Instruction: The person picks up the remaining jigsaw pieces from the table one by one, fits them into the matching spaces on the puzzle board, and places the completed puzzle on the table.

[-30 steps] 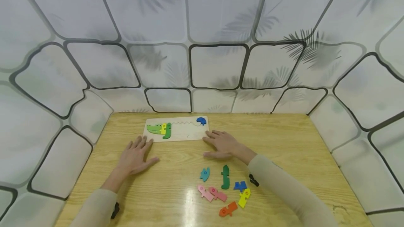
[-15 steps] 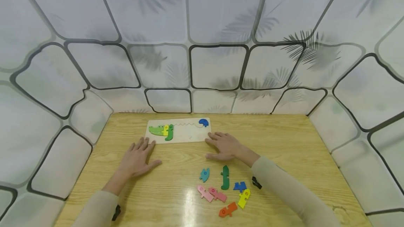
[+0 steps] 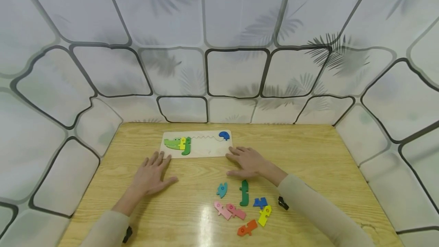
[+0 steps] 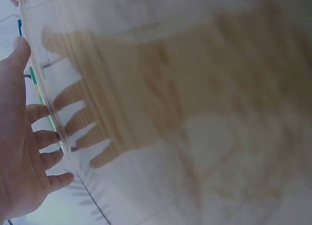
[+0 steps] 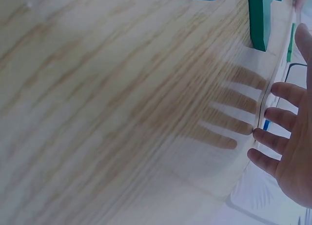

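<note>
A pale wooden puzzle board (image 3: 202, 149) lies flat toward the back of the table. On its left part sit a light green crocodile head (image 3: 171, 143), a yellow piece (image 3: 183, 143) and a green piece (image 3: 186, 147); a blue piece (image 3: 224, 135) sits at its upper right corner. My left hand (image 3: 151, 175) has its fingers spread, the fingertips at the board's lower left corner. At the lower right corner, the fingertips of my right hand (image 3: 250, 162) touch the edge, fingers straight. Neither hand grips anything.
Loose pieces lie in front of my right hand: light blue (image 3: 222, 190), dark green (image 3: 244, 193), blue (image 3: 260, 202), yellow (image 3: 265, 215), orange (image 3: 247, 228) and two pink ones (image 3: 236, 211). Patterned white walls (image 3: 233, 72) enclose the wooden table (image 3: 178, 216) at the back and sides.
The board has slid slightly right and toward me, its pieces still on it. Both hands have moved the same way along with it. The loose pieces have stayed put.
</note>
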Demonstrator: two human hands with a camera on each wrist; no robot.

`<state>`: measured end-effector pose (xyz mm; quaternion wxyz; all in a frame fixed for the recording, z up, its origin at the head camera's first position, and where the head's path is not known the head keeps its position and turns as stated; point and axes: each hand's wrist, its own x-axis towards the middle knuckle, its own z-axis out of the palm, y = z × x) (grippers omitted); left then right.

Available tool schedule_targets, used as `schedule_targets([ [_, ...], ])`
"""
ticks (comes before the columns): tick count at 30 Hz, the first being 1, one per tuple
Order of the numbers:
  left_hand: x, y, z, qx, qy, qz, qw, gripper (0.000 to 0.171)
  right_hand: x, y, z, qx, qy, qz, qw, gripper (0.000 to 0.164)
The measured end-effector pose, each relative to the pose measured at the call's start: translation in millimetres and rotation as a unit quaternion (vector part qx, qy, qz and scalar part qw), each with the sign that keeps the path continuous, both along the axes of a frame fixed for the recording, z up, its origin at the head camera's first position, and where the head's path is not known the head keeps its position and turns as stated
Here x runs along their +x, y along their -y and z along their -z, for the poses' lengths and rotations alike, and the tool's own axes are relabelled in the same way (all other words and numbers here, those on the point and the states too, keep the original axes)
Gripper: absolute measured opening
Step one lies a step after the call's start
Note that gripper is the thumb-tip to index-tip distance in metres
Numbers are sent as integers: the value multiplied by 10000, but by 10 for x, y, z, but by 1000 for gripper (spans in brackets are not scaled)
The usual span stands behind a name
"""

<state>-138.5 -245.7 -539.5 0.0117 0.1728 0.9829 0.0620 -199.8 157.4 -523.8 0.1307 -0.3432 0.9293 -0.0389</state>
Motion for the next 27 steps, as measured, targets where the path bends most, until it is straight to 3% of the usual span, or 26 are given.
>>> schedule_targets([
  [27,149,-151,-22,-111,-119,121,9998,91,213,-149,-24,13,-115,127,9999,81],
])
